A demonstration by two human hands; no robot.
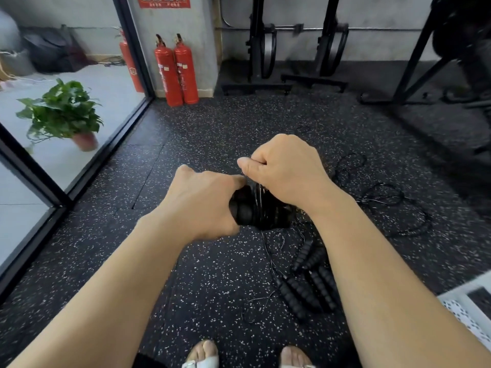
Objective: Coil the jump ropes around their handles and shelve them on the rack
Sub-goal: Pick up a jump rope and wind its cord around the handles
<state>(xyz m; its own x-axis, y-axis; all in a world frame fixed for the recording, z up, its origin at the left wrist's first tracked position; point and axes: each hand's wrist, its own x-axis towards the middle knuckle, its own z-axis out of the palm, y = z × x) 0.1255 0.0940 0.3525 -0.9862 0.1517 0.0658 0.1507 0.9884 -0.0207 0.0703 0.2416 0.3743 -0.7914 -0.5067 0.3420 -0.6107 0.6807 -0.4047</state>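
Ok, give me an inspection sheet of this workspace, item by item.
Surface: black speckled rubber floor, tile seams visible.
Job's things: handle bundle with cord wound on it, held above the floor; spare ribbed handles lying on the floor near the feet.
Clutter: white perforated object at lower right, cannot tell what it is.
Hands: left hand grips the handle bundle; right hand pinches the cord.
Cables: loose rope loops lying on the floor to the right.
Surroundings: red fire extinguishers by a pillar; potted plant behind a glass partition; black equipment frames by the wall.
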